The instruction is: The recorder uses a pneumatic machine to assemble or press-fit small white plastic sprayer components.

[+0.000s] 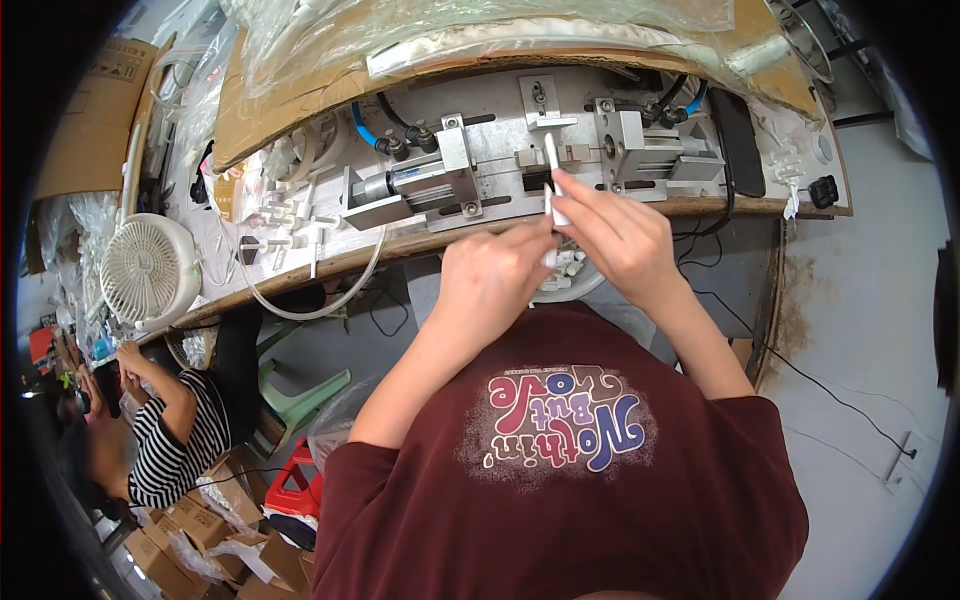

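In front of the metal clamping fixture (540, 160), at the bench's near edge, my two hands meet over a slim white plastic piece (550, 150). My right hand (625, 240) pinches it between thumb and fingertips, its upper end pointing at the fixture's middle block. Close beside, my left hand (492, 272) is closed with its fingertips against the lower white part; whether this is one piece or two joined, I cannot tell. Below the hands, a round container (585, 285) of small white parts is partly hidden by my fingers and shirt.
Air cylinders (400, 183) with blue and black hoses flank the fixture. White plastic fittings (290, 225) and a curved clear tube (330, 312) lie left, near a white fan (150, 270). Cardboard and plastic film (480, 40) overhang behind. Another person in a striped shirt (185, 440) sits at lower left.
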The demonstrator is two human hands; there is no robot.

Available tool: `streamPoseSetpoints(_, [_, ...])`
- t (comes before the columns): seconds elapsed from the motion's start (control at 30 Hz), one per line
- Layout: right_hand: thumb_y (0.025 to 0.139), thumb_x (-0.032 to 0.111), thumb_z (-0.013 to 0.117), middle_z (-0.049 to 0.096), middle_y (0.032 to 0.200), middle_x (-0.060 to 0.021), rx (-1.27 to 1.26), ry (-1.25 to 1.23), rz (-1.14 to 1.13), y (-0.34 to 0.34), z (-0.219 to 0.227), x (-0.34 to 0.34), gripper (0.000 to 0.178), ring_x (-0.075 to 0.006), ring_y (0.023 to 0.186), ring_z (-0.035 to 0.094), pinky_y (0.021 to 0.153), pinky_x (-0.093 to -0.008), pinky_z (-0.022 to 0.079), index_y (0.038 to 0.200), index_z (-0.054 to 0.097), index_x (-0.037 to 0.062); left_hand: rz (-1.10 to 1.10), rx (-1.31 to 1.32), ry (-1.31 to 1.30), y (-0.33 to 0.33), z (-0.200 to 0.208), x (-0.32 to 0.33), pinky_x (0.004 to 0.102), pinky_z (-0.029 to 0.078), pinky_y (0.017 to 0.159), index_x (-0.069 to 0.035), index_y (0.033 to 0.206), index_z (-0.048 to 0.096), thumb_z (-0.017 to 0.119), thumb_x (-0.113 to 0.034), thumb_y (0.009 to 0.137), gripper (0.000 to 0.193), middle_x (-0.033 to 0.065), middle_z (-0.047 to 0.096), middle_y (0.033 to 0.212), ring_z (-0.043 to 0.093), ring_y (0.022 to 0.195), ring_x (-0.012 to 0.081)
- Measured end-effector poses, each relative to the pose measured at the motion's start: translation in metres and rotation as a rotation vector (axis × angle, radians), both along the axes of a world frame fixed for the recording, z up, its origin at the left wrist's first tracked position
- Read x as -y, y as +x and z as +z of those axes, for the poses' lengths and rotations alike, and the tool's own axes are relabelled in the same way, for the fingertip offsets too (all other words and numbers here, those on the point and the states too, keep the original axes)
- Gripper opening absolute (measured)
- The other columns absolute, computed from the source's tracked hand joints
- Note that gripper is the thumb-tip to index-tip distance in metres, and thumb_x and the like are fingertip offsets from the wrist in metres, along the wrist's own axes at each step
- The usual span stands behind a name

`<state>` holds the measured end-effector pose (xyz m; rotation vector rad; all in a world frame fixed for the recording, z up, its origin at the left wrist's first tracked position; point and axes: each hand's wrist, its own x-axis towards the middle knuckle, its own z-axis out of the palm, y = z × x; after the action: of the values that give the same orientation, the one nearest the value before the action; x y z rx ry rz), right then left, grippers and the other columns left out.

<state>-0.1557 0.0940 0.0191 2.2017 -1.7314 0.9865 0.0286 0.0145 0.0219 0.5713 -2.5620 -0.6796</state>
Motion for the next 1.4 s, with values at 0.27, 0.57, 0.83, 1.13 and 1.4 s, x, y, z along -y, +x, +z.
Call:
streamPoseSetpoints(0.27, [0.074,0.011,0.075,0.068,0.125,-0.0065,-0.147,0.127,-0.116,0.012,-0.018,0.01,0.027,-0.0156,0.053,0.057,0.053,-0.0263,0.045,0.099,0.068,0.0048,-0.25,0.112,0.202,0.01,-0.016,-0.009,0.0352,0.055,0.064,-0.006,0.093,0.073,0.078,-0.015,0.073,0.022,0.0021,0.072,0.104,0.07,0.076,0.0238])
streamPoseSetpoints(0.57, [0.072,0.011,0.076,0.068,0.124,-0.0048,-0.123,0.168,-0.136,0.012,-0.016,0.014,0.026,-0.0182,0.05,0.055,0.051,-0.0269,0.046,0.095,0.067,0.0067,-0.286,0.047,0.201,-0.008,-0.018,-0.007,0.0373,0.053,0.062,-0.006,0.096,0.071,0.081,-0.026,0.073,0.032,0.0075,0.07,0.094,0.067,0.072,0.0282])
streamPoseSetpoints(0.83, [0.072,0.014,0.076,0.07,0.118,-0.0056,-0.183,0.176,-0.135,0.012,-0.004,0.017,0.028,-0.0198,0.053,0.059,0.053,-0.0279,0.05,0.097,0.066,0.0069,-0.304,0.038,0.235,-0.007,-0.021,-0.01,0.0384,0.052,0.061,-0.006,0.099,0.07,0.08,-0.028,0.075,0.034,0.0104,0.071,0.09,0.067,0.073,0.0303])
streamPoseSetpoints(1.13, [0.083,0.02,0.076,0.072,0.099,-0.01,0.295,-0.077,-0.068,-0.015,0.076,0.091,0.031,-0.0166,0.069,0.066,0.058,-0.0298,0.052,0.108,0.069,0.0054,-0.272,-0.022,0.297,0.008,-0.022,-0.012,0.0371,0.054,0.066,-0.011,0.117,0.07,0.077,-0.026,0.081,0.04,0.0105,0.072,0.096,0.068,0.076,0.0297])
streamPoseSetpoints(1.4, [0.087,0.064,0.058,0.049,0.139,-0.0167,-0.129,0.334,-0.484,-0.043,0.094,0.24,0.065,-0.0336,0.131,0.046,0.103,-0.0535,0.042,0.134,0.055,0.0184,-0.259,-0.049,0.246,0.006,-0.017,-0.012,0.0348,0.051,0.059,-0.013,0.119,0.069,0.076,-0.025,0.082,0.04,0.0082,0.068,0.081,0.066,0.067,0.0259])
